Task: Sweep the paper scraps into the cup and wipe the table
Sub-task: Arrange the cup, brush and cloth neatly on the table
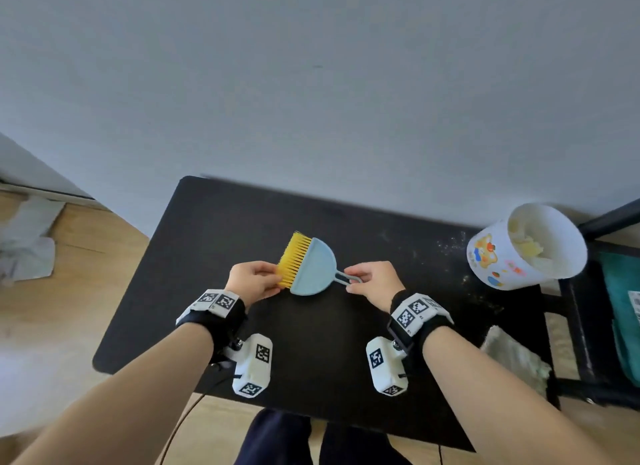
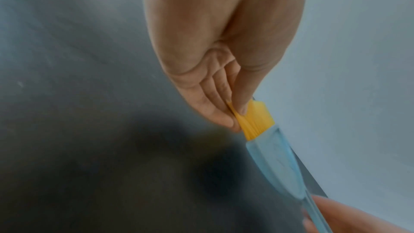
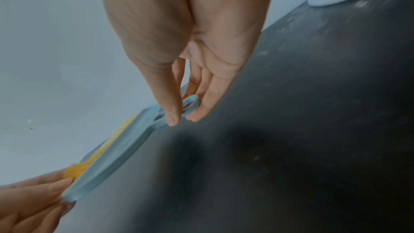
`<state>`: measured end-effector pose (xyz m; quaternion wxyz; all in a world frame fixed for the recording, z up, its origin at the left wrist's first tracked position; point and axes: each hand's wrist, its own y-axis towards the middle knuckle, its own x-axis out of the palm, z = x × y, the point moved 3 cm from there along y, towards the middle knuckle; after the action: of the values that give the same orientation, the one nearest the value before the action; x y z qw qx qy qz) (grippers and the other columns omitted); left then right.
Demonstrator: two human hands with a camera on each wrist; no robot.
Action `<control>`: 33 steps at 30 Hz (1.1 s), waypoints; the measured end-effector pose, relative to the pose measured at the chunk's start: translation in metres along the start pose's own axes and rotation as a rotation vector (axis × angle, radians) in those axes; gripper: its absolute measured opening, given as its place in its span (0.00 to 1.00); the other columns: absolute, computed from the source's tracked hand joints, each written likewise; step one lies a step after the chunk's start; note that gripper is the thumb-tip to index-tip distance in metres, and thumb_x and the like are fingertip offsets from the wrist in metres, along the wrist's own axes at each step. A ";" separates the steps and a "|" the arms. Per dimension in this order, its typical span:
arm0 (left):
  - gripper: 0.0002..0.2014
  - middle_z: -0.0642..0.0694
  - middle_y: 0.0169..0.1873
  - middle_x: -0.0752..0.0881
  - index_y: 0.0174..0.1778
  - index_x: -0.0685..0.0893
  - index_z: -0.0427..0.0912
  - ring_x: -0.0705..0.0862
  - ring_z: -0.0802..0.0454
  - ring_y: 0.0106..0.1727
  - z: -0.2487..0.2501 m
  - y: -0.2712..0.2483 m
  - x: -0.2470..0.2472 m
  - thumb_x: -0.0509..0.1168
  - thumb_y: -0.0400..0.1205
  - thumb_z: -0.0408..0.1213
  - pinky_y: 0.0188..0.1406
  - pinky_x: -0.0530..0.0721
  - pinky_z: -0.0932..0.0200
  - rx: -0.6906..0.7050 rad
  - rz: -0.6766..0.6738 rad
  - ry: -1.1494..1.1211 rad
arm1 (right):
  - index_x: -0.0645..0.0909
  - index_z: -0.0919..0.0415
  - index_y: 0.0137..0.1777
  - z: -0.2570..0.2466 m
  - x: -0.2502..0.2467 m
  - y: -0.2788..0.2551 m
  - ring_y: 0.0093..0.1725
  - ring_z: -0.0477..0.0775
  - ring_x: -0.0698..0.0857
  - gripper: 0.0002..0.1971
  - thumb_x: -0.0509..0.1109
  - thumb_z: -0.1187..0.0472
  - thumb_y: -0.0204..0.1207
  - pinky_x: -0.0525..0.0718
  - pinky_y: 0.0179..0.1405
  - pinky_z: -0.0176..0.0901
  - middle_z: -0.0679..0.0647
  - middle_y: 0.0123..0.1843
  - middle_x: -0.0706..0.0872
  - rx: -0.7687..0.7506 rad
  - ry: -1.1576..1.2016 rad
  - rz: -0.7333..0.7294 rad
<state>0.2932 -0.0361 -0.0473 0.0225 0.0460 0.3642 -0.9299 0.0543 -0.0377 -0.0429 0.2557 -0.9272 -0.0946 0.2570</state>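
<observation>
A small brush (image 1: 310, 265) with a light blue body and yellow bristles (image 1: 294, 258) is held above the middle of the black table (image 1: 214, 229). My left hand (image 1: 254, 282) pinches the bristles (image 2: 255, 121) between thumb and fingers. My right hand (image 1: 372, 279) pinches the looped blue handle (image 1: 348, 277), seen up close as the handle (image 3: 190, 103) in the right wrist view. A white cup (image 1: 526, 246) with cartoon stickers stands at the table's far right, with paper scraps (image 1: 526, 237) inside. Fine crumbs (image 1: 450, 244) speckle the table near the cup.
A pale cloth (image 1: 516, 359) lies at the table's right front edge. A black rack (image 1: 588, 312) with teal fabric stands right of the table. Crumpled white paper (image 1: 27, 242) lies on the wooden floor at left. A grey wall runs behind.
</observation>
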 end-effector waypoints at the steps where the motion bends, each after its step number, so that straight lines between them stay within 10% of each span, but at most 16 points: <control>1: 0.08 0.41 0.36 0.86 0.39 0.83 0.37 0.88 0.60 0.25 -0.002 0.001 -0.014 0.67 0.78 0.20 0.30 0.88 0.70 -0.002 0.024 -0.011 | 0.84 0.68 0.61 -0.006 0.012 0.005 0.50 0.50 0.84 0.20 0.76 0.75 0.67 0.80 0.60 0.39 0.62 0.54 0.88 0.007 0.001 -0.003; 10: 0.07 0.35 0.44 0.86 0.40 0.84 0.35 0.86 0.42 0.48 -0.023 0.018 -0.080 0.67 0.77 0.20 0.33 0.88 0.66 -0.085 0.138 -0.035 | 0.84 0.68 0.58 -0.030 0.077 0.035 0.49 0.50 0.84 0.21 0.78 0.77 0.64 0.81 0.56 0.37 0.61 0.55 0.88 0.065 0.032 0.017; 18: 0.06 0.36 0.42 0.88 0.47 0.85 0.36 0.88 0.43 0.42 -0.021 0.025 -0.088 0.68 0.77 0.25 0.45 0.91 0.51 -0.082 0.230 0.318 | 0.85 0.58 0.59 -0.031 0.079 0.033 0.57 0.50 0.84 0.21 0.79 0.71 0.65 0.79 0.62 0.41 0.54 0.57 0.87 0.049 -0.129 0.055; 28: 0.14 0.46 0.62 0.82 0.64 0.78 0.46 0.82 0.44 0.61 0.045 -0.003 0.020 0.55 0.85 0.40 0.55 0.76 0.53 0.464 0.044 1.244 | 0.76 0.54 0.68 -0.022 -0.007 -0.018 0.68 0.51 0.76 0.17 0.65 0.60 0.80 0.77 0.65 0.46 0.47 0.71 0.74 -0.099 -0.597 0.201; 33: 0.13 0.45 0.61 0.80 0.62 0.79 0.45 0.82 0.43 0.61 0.077 -0.022 0.105 0.54 0.85 0.42 0.57 0.79 0.50 0.629 -0.100 1.333 | 0.75 0.55 0.71 -0.003 -0.076 -0.052 0.69 0.52 0.74 0.18 0.59 0.57 0.83 0.73 0.67 0.46 0.49 0.73 0.73 -0.096 -0.749 0.328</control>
<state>0.1819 -0.0729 0.0127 -0.2602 0.5888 0.0185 -0.7651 -0.0115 -0.0180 0.0190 0.1155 -0.7832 -0.0439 0.6094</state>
